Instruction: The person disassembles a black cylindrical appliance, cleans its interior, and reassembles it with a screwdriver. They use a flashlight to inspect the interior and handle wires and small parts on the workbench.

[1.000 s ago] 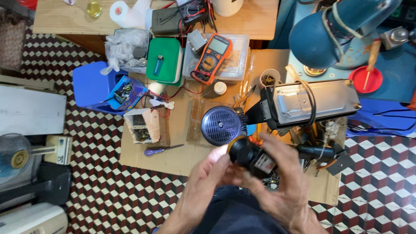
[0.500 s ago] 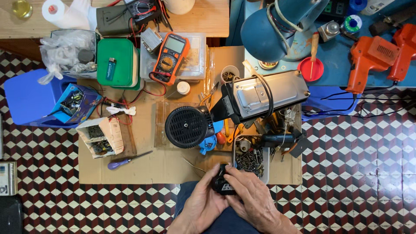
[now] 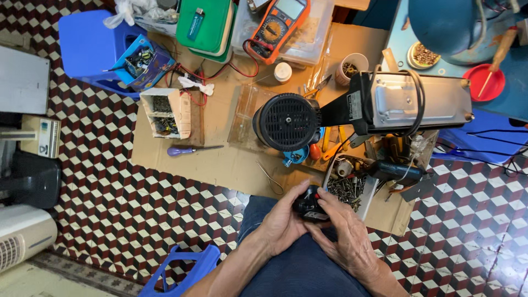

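Head view, looking straight down. The person sits low over the floor, knees in dark blue trousers, both hands drawn together over the lap. The left hand [image 3: 283, 223] cups a small black part [image 3: 309, 208] from below and behind, fingers curled round it so it sits steady; the right hand [image 3: 345, 234] comes in from the other side, thumb and forefinger pinched on its top edge, probably to work at it while the other hand braces. Both grips are closed on the same piece, held just above the thighs and close to the body, likely for control. A red spot shows on the part; what it is I cannot tell. Just ahead of the hands lies a sheet of cardboard [image 3: 231, 162] spread over the patterned tile floor, seemingly to keep small bits from scattering. On it, near the right hand, a tray of screws [image 3: 345, 190] within easy reach. Farther out, a black motor housing with a ribbed fan cover [image 3: 287, 122], joined to a grey metal body [image 3: 418, 102]. A purple-handled screwdriver [image 3: 190, 149] lies well to the left, beside a white box of small parts [image 3: 165, 113]. An orange multimeter [image 3: 275, 25] rests at the far edge.
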Demonstrator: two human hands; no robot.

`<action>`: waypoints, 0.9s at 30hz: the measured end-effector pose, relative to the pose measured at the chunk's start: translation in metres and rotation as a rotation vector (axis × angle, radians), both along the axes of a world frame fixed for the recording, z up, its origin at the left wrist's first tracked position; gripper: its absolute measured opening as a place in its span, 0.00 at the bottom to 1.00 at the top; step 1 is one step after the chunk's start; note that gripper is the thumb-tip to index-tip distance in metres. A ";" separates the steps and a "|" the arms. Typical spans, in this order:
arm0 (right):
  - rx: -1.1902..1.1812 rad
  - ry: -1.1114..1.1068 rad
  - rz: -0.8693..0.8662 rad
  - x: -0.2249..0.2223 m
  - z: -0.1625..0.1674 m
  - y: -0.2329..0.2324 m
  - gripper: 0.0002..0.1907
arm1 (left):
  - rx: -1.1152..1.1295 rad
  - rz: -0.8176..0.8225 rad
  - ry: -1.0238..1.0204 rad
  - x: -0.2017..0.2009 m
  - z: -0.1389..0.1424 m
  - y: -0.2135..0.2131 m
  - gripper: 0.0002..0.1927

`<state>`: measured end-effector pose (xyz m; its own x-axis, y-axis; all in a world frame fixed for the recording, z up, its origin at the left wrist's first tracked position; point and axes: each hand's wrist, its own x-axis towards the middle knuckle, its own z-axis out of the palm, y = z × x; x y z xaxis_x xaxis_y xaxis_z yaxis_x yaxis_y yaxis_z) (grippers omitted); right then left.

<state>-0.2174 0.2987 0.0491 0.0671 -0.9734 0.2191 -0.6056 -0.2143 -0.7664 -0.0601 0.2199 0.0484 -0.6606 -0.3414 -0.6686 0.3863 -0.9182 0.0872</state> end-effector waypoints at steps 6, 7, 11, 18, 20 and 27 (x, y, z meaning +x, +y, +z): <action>0.140 -0.055 0.113 -0.006 -0.004 -0.018 0.46 | -0.042 -0.039 -0.171 0.013 -0.033 -0.009 0.22; 0.127 -0.044 0.109 -0.007 -0.004 -0.022 0.45 | -0.055 -0.025 -0.198 0.017 -0.041 -0.010 0.21; 0.092 -0.044 0.108 -0.004 -0.007 -0.041 0.40 | -0.145 0.038 -0.480 0.049 -0.085 -0.025 0.24; 0.214 0.123 0.074 0.019 -0.006 -0.051 0.32 | -0.227 0.072 -1.169 0.117 -0.167 -0.084 0.37; 0.247 0.145 0.022 0.034 -0.006 -0.048 0.30 | -0.145 0.066 -1.202 0.127 -0.174 -0.094 0.37; 0.500 0.149 -0.148 0.085 -0.016 -0.054 0.29 | -0.128 -0.324 -1.414 0.135 -0.177 -0.124 0.41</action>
<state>-0.1328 0.2446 0.0329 -0.0839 -0.9579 -0.2744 -0.7113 0.2505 -0.6567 0.0749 0.0958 -0.1283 0.4520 -0.4147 -0.7897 -0.3083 -0.9034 0.2980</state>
